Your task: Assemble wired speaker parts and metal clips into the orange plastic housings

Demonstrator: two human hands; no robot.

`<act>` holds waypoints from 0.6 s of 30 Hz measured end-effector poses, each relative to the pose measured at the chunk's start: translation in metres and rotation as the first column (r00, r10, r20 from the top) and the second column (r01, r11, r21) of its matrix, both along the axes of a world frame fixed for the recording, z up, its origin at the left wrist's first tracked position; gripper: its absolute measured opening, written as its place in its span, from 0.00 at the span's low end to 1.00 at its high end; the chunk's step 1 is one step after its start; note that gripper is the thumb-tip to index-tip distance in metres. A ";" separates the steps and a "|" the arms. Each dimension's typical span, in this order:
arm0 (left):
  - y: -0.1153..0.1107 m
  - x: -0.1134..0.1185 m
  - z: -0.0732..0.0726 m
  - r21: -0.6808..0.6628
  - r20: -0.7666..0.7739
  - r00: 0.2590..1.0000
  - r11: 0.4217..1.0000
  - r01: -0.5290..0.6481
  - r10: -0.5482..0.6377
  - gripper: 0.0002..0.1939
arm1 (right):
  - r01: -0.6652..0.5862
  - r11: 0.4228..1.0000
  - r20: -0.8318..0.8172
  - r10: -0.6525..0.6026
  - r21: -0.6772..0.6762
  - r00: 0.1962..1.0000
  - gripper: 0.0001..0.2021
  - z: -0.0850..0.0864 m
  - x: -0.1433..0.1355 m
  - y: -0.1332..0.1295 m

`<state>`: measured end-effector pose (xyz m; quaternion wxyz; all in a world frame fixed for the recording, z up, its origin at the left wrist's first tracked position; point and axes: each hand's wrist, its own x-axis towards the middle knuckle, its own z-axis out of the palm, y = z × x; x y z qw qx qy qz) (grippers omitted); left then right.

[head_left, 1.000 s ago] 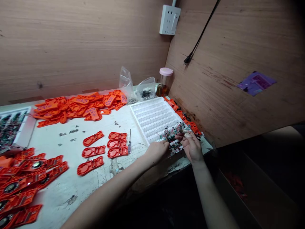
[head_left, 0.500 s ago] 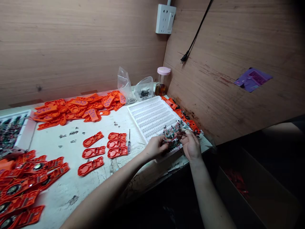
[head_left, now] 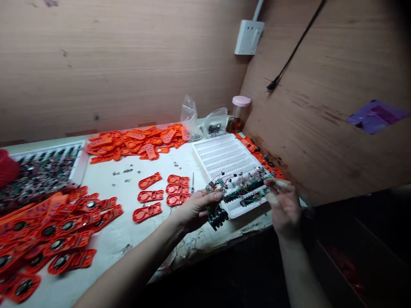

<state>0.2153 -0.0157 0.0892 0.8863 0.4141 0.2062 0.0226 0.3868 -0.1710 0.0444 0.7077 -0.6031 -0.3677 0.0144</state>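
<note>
Your left hand (head_left: pixel 195 210) grasps a wired component bundle (head_left: pixel 218 218) at the white tray's (head_left: pixel 218 155) near-left corner. Your right hand (head_left: pixel 285 206) is at its right side; grip cannot be determined. Wired parts (head_left: pixel 248 185) occupy the near rows. The clear bag (head_left: pixel 221 116) contains dark pieces (head_left: pixel 214 128).

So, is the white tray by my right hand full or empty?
Partly full: wired parts lie in near rows of the white tray; its far rows look bare.

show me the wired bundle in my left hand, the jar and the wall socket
Wired bundle (head_left: pixel 218 218): head view, black lower parts.
Jar (head_left: pixel 239 112): head view, clear side.
Wall socket (head_left: pixel 249 38): head view, white front.
</note>
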 end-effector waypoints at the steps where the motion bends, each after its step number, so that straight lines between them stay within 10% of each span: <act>1: 0.000 -0.011 0.002 -0.060 -0.008 1.000 0.998 0.001 -0.002 0.23 | -0.047 0.993 0.180 0.066 -0.105 0.981 0.14 0.010 -0.014 0.000; 7: 0.001 -0.083 -0.001 -0.285 -0.031 0.998 0.957 -0.054 0.047 0.20 | -0.340 0.877 0.698 0.477 -0.340 0.534 0.26 0.030 -0.098 0.032; 14: -0.005 -0.165 -0.025 -0.374 -0.154 0.893 0.812 -0.449 0.423 0.18 | -0.501 0.809 0.604 0.573 -0.307 0.554 0.24 -0.015 -0.168 0.082; 18: -0.006 -0.194 -0.034 -0.235 -0.108 0.933 0.903 -0.359 0.343 0.20 | -0.631 0.732 0.317 0.681 -0.258 0.660 0.18 -0.026 -0.196 0.094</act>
